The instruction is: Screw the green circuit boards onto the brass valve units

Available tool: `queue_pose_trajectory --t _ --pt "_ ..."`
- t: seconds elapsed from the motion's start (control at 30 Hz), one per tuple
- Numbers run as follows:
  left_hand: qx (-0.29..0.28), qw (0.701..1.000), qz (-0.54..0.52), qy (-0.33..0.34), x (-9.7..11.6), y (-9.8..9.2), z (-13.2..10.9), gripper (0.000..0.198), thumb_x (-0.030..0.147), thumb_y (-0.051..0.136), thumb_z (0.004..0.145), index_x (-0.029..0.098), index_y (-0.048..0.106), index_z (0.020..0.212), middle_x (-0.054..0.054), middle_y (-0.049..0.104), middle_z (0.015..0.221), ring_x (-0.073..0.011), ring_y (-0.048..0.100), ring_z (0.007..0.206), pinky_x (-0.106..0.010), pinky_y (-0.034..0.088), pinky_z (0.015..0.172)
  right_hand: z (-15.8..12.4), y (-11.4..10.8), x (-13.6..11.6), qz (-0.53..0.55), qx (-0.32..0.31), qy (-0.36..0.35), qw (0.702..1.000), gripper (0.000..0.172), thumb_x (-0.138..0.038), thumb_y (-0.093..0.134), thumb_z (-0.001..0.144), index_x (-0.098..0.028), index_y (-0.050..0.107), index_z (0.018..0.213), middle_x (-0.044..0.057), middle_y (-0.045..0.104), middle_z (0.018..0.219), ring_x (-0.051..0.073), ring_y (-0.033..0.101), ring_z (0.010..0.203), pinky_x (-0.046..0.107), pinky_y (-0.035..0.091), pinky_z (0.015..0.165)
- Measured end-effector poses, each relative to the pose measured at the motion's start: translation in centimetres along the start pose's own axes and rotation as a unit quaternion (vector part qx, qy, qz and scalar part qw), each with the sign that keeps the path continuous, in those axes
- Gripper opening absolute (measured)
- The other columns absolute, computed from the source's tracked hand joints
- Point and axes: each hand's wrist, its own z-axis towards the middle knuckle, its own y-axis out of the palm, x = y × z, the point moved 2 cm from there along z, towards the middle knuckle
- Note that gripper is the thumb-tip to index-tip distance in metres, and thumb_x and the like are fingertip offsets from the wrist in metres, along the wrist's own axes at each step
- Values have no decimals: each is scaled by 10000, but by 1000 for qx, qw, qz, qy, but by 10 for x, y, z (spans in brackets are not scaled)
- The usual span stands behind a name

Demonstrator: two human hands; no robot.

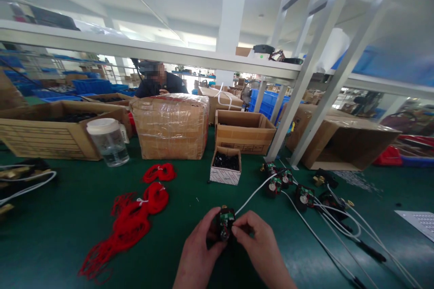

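Where your left hand (201, 243) and right hand (258, 240) meet over the worktop (61, 239): both grips closed on one small black module (224, 223), white cable (252, 195) attached.

Both hands meet low over the green table (61, 235): left hand (200, 246) and right hand (259, 241) pinch a small black module (224, 225) with a green circuit board between fingertips, a white cable (252, 195) trailing from it to the right. Bundles of red string (135, 221) lie left of the hands; more modules (285, 183) with white leads sit to the right, and a small open box (226, 166) of black parts stands beyond. Behind stand a wrapped carton (171, 126), a clear lidded jar (109, 141), open cardboard boxes (244, 132), and a person (159, 82) seated across the table.
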Motion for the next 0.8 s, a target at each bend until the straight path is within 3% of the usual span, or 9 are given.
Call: queue_pose_trajectory --t 0.2,0.37,0.53,0.7,0.8 --pt "-22 1000 8 -15 12 -4 -2 692 167 599 707 279 512 1384 7 730 1141 -176 693 916 -279 512 874 2 2 -7 -39 0 -19 999 90 -206 589 792 -216 594 703 1 610 746 185 572 706 276 431 661" --pt "-25 1000 3 -3 8 -4 -2 694 161 574 723 290 505 1401 5 713 1191 -167 684 945 -260 506 875 1 9 -2 -9 -7 18 1000 80 -244 578 790 -216 564 716 -11 587 702 184 564 676 269 420 636" --pt "-20 1000 24 3 4 -4 -2 696 167 573 733 310 501 1410 2 698 1228 -178 671 983 -267 496 900 -2 13 2 -5 42 34 999 118 -302 564 805 -219 582 724 -5 595 701 190 561 667 280 429 641" --pt "-28 1000 10 -2 8 -4 -2 712 154 574 713 290 502 1407 -9 699 1226 -178 676 976 -268 500 890 0 15 2 37 32 42 998 108 -288 606 746 -224 524 716 -32 550 674 171 535 635 263 422 599" --pt "-24 1000 10 -9 11 -4 -3 688 187 580 728 280 498 1404 -14 698 1227 -183 681 972 -278 503 893 2 13 6 54 17 22 998 75 -286 586 790 -215 565 806 -23 565 724 172 560 669 266 465 633"
